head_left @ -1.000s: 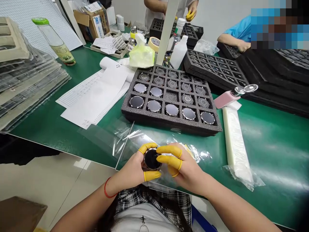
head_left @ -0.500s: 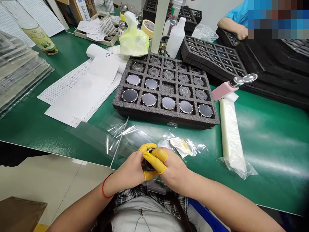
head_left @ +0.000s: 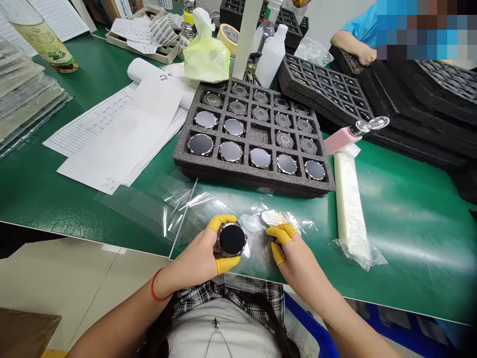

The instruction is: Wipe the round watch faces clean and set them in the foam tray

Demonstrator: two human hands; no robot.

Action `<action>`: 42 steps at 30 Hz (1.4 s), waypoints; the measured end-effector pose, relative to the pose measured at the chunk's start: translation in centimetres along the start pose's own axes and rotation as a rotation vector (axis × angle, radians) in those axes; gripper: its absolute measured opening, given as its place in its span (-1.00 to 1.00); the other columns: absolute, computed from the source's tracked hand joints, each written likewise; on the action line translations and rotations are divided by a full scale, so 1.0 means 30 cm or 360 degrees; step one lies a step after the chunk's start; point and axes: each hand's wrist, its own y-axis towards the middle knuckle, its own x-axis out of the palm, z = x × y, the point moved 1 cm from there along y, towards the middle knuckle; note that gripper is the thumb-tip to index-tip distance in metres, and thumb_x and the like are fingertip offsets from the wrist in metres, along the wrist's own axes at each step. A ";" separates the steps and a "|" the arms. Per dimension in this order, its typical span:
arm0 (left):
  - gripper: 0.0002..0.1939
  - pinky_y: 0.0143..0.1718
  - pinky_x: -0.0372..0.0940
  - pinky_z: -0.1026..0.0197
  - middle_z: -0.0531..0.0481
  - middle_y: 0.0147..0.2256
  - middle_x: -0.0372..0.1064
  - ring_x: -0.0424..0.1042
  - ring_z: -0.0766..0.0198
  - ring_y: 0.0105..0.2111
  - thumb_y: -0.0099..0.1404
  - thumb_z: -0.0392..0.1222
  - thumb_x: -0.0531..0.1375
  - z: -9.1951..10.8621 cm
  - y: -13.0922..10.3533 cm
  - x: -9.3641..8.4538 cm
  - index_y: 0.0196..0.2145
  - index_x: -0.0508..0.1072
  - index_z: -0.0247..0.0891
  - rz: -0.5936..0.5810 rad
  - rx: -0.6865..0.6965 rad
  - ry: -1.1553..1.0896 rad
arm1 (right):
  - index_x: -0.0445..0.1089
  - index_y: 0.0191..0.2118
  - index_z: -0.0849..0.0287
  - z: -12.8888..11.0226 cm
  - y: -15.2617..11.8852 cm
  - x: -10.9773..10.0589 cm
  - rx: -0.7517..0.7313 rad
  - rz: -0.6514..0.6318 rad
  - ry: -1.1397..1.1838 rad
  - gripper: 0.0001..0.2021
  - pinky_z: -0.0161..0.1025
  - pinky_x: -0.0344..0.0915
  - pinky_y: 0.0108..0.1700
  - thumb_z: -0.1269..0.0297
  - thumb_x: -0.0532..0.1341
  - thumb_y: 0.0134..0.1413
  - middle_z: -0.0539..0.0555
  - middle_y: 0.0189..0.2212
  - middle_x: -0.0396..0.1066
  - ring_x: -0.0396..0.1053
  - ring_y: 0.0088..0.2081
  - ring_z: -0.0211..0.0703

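My left hand (head_left: 199,256), in yellow finger cots, grips a round watch (head_left: 231,239) by its rim, dark face up, just over the table's near edge. To its right is my right hand (head_left: 298,253), also in yellow cots, its curled thumb and forefinger a little apart. Those fingertips are just below a folded white cloth (head_left: 272,218), which lies among clear film pieces (head_left: 251,223). Beyond both hands sits a black foam tray (head_left: 219,164) of round watches, some with smooth faces up, others showing ringed backs; one compartment in its third row holds no watch.
Clear sheets (head_left: 149,211) and papers (head_left: 119,134) lie left. On the right are a wrapped white block (head_left: 350,209) and a pink bottle (head_left: 341,140). A tissue pack (head_left: 206,59) and white bottle (head_left: 272,57) stand behind the tray. Another person's hand (head_left: 367,56) rests far right.
My hands have parted. The right one has moved off the watch, rightward to beside the white cloth. The watch now shows its dark face in my left hand. The view has shifted slightly.
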 end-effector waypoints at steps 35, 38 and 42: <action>-0.43 -0.28 0.36 0.23 0.00 -0.19 0.44 0.46 0.24 -0.29 0.19 -0.25 0.28 0.014 0.015 0.013 0.11 0.16 -0.15 -0.0050 0.0171 0.0194 | 0.32 0.14 0.05 -0.109 0.178 0.075 -0.1022 0.0198 -0.0019 -0.59 0.03 0.21 0.05 0.47 0.11 0.19 0.08 -0.26 0.43 0.25 -0.15 -0.04; -0.39 -0.21 0.36 0.20 -0.04 -0.12 0.43 0.46 0.20 -0.22 0.17 -0.23 0.30 0.016 0.015 0.010 0.12 0.16 -0.15 -0.0036 0.0192 0.0239 | 0.35 0.11 0.06 -0.112 0.177 0.068 -0.1135 0.0030 0.0076 -0.64 0.00 0.18 0.11 0.44 0.10 0.23 0.06 -0.23 0.45 0.25 -0.11 -0.08; -0.44 -0.24 0.35 0.22 -0.02 -0.15 0.42 0.44 0.21 -0.23 0.19 -0.21 0.29 0.011 0.016 0.008 0.10 0.19 -0.15 -0.0034 0.0202 0.0233 | 0.37 0.07 0.07 -0.086 0.163 0.043 -0.1224 -0.0173 0.0178 -0.70 -0.02 0.01 0.24 0.39 0.12 0.26 0.02 -0.21 0.48 0.25 -0.06 -0.13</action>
